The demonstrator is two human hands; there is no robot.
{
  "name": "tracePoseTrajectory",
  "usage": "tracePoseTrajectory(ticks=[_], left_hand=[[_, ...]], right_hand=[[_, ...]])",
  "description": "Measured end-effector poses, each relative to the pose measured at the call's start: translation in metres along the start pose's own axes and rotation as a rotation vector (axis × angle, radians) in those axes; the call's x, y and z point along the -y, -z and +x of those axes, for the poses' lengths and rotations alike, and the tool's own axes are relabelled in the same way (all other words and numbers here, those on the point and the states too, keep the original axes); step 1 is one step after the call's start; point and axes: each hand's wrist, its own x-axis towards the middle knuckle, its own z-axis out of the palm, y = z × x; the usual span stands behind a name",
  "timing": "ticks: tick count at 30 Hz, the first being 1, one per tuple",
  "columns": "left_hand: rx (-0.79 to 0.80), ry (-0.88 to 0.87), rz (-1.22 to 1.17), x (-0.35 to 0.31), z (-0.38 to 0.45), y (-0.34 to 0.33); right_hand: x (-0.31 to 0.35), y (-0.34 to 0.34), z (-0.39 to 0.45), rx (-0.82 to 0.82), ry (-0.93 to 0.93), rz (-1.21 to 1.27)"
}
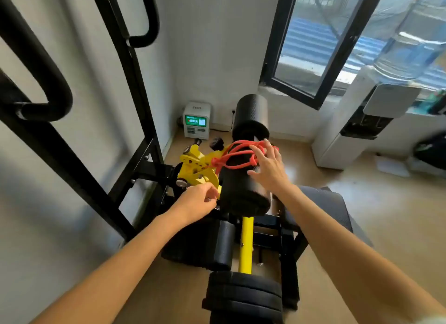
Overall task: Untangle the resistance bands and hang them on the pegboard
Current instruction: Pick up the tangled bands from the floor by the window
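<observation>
A red resistance band [237, 152] is wound in several tangled loops around a black foam roller pad [241, 179] of a gym machine, with a knot at its left near the yellow bracket [195, 165]. My right hand [268, 167] reaches over the pad with fingers spread, fingertips touching the band's right-hand loops. My left hand [198, 200] is lower left, fingers curled at the edge of the yellow bracket beside the pad; what it pinches I cannot make out. No pegboard is in view.
Black machine frame bars [135, 82] rise at the left. A yellow post [246, 241] and black weight plates [243, 294] are below. A second foam pad [252, 116], a small white device [196, 123], a water dispenser [357, 121] and an open window [321, 46] lie beyond.
</observation>
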Motion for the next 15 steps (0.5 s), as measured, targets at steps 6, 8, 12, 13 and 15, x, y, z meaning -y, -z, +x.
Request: tracePoseTrajectory(ticks=[6, 8, 12, 13, 15], left_hand=[[-0.144, 0.164, -0.101, 0.021, 0.007, -0.019], [-0.189, 0.141, -0.174, 0.021, 0.007, -0.022], [-0.023, -0.045, 0.026, 0.008, 0.001, -0.027], [0.019, -0.101, 0.083, 0.001, -0.002, -0.029], [0.068, -0.205, 0.088, -0.014, -0.011, -0.033]], right_hand=[[0.003, -0.004, 0.033, 0.127, 0.054, -0.052], [0.011, -0.003, 0.007, 0.085, 0.127, 0.042], [0.028, 0.022, -0.067, 0.141, 0.212, 0.466], [0.034, 0.032, -0.087, 0.181, 0.251, 0.595], [0.042, 0.049, -0.126, 0.196, 0.31, 0.741]])
